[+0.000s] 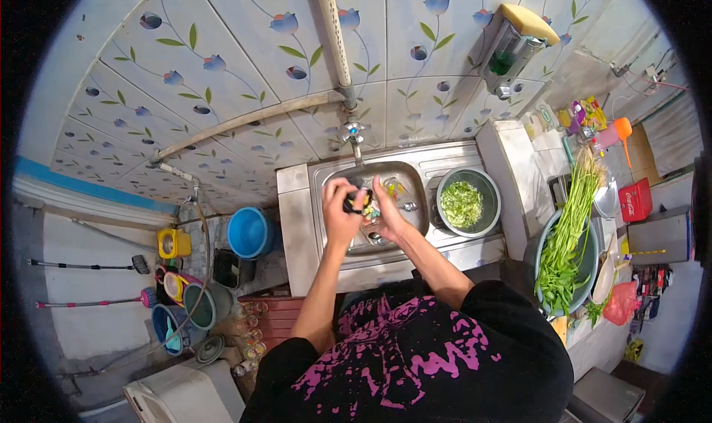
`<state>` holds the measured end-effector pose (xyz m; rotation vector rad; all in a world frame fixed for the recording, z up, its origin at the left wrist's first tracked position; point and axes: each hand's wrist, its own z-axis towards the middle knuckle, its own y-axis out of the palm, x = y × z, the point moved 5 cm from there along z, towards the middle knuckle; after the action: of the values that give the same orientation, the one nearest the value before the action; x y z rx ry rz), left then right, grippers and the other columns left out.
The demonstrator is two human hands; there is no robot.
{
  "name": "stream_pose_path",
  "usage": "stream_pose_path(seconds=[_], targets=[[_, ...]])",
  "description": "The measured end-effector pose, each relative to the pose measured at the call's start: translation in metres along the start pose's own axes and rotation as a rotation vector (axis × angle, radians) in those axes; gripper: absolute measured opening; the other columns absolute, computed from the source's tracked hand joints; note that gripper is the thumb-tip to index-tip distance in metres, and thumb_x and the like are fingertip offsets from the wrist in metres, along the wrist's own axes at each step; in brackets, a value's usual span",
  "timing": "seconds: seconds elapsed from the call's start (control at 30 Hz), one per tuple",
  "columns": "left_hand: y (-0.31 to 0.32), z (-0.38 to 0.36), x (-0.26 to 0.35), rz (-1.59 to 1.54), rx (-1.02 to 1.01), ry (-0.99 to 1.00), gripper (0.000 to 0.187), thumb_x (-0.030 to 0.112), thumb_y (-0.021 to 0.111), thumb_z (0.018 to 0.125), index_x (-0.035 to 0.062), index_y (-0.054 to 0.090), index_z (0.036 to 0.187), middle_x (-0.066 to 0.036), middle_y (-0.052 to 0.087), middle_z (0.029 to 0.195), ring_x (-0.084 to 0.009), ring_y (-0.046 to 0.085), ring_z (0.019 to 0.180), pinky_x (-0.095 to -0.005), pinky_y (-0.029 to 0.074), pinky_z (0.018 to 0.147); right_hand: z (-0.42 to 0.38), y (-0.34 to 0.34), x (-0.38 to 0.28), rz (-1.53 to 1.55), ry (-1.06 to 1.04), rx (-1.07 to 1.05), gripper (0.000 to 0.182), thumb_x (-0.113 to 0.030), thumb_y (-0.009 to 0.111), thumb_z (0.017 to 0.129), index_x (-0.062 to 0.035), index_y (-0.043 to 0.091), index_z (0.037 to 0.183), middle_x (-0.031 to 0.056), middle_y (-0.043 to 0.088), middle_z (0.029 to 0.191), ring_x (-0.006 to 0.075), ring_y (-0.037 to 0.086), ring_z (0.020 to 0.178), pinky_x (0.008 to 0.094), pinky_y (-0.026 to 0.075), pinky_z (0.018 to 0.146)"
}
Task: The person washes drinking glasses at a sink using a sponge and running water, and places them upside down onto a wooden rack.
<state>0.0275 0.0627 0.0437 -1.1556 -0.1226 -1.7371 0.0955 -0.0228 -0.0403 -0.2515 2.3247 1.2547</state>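
Note:
Both my hands are over the metal sink (420,223), below the tap (357,152). My left hand (341,209) has its fingers curled round a small black object (357,201) whose kind I cannot make out. Close to it on the right, my right hand (387,214) is open with the thumb stretched out. Whether it touches the black object is not clear. Small yellowish and shiny items lie in the sink, partly hidden by my hands. On the drainboard at right stands a grey basin (489,223) of chopped greens (461,204).
A large basin (591,275) with long-stemmed leafy greens (567,238) stands on the right counter. A soap dispenser (512,52) hangs on the tiled wall. At left are a blue bucket (251,232), a yellow container (173,243) and a grey bucket (202,308).

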Motion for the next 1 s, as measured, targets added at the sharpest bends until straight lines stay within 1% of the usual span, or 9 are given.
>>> stream_pose_path(seconds=[0.07,0.17,0.2,0.3,0.43,0.57,0.73,0.83,1.0], targets=[[-0.01,0.007,-0.014,-0.078,0.031,-0.051,0.014,0.012,0.072,0.086,0.0019,0.063,0.087,-0.01,0.061,0.103,-0.0265,0.059,0.094,-0.0365,0.048,0.081,-0.005,0.003,-0.004,-0.031,0.023,-0.036,0.058,-0.067,0.048,0.096,-0.0156,0.059,0.122,0.0023,0.065,0.098,0.0148,0.066,0.085,0.0326,0.054,0.075],[-0.022,0.007,-0.042,-0.366,0.07,-0.629,0.015,0.02,0.066,0.095,0.0049,0.064,0.094,-0.007,0.064,0.105,-0.0222,0.063,0.091,-0.0344,0.05,0.081,-0.001,-0.002,-0.015,-0.035,-0.021,-0.042,0.055,-0.063,0.049,0.097,-0.016,0.059,0.124,0.0039,0.067,0.102,0.0159,0.067,0.086,0.0328,0.055,0.074],[-0.025,0.008,-0.041,-0.365,0.069,-0.63,0.015,0.02,0.066,0.095,0.0049,0.064,0.094,-0.007,0.064,0.105,-0.0222,0.063,0.091,-0.0344,0.05,0.081,-0.001,-0.003,-0.017,-0.032,-0.041,-0.045,0.054,-0.062,0.05,0.097,-0.0161,0.059,0.124,0.0047,0.069,0.104,0.0164,0.067,0.087,0.0328,0.055,0.074],[-0.027,0.003,-0.048,-0.885,0.274,-0.842,0.022,0.028,0.059,0.101,0.0075,0.063,0.105,-0.004,0.065,0.101,-0.0184,0.063,0.088,-0.0327,0.051,0.084,-0.003,-0.007,-0.02,0.007,-0.063,-0.016,0.052,-0.059,0.049,0.099,-0.0159,0.059,0.125,0.0055,0.07,0.107,0.0167,0.068,0.088,0.0321,0.054,0.073],[-0.022,0.004,-0.04,-1.051,0.326,-0.87,0.025,0.03,0.055,0.103,0.0085,0.061,0.113,-0.004,0.065,0.1,-0.0167,0.063,0.089,-0.0312,0.052,0.086,-0.007,-0.004,-0.024,0.029,-0.101,0.036,0.05,-0.057,0.046,0.101,-0.0156,0.059,0.126,0.0053,0.071,0.106,0.0167,0.068,0.088,0.0319,0.054,0.071],[-0.008,-0.001,-0.018,-1.197,0.159,-1.039,0.027,0.031,0.051,0.105,0.0078,0.063,0.112,-0.004,0.065,0.106,-0.0164,0.063,0.097,-0.0302,0.05,0.087,-0.001,-0.001,-0.017,-0.002,-0.099,0.006,0.048,-0.056,0.043,0.103,-0.0156,0.06,0.122,0.0038,0.07,0.103,0.0159,0.067,0.088,0.032,0.053,0.071],[-0.002,-0.003,-0.019,-0.66,0.045,-0.691,0.023,0.025,0.053,0.104,0.0051,0.063,0.111,-0.007,0.065,0.11,-0.0207,0.062,0.101,-0.03,0.048,0.089,0.002,-0.006,-0.003,-0.042,-0.089,0.005,0.046,-0.055,0.042,0.104,-0.0149,0.063,0.114,0.0019,0.067,0.101,0.0148,0.066,0.085,0.0321,0.053,0.07],[-0.008,0.011,0.0,-0.199,0.02,-0.147,0.02,0.017,0.055,0.102,0.001,0.062,0.11,-0.011,0.064,0.11,-0.0246,0.061,0.102,-0.0308,0.046,0.091,-0.002,0.002,-0.005,-0.048,-0.104,0.008,0.045,-0.055,0.042,0.104,-0.0152,0.063,0.111,0.0009,0.066,0.101,0.0141,0.065,0.085,0.0317,0.052,0.07],[-0.007,-0.002,0.023,-0.078,0.037,-0.125,0.021,0.014,0.062,0.097,-0.0017,0.06,0.111,-0.014,0.063,0.108,-0.0258,0.06,0.104,-0.0329,0.046,0.092,0.002,0.001,-0.008,-0.064,-0.163,0.057,0.046,-0.057,0.044,0.102,-0.0161,0.062,0.113,-0.0005,0.066,0.101,0.0129,0.063,0.09,0.0309,0.052,0.069]])
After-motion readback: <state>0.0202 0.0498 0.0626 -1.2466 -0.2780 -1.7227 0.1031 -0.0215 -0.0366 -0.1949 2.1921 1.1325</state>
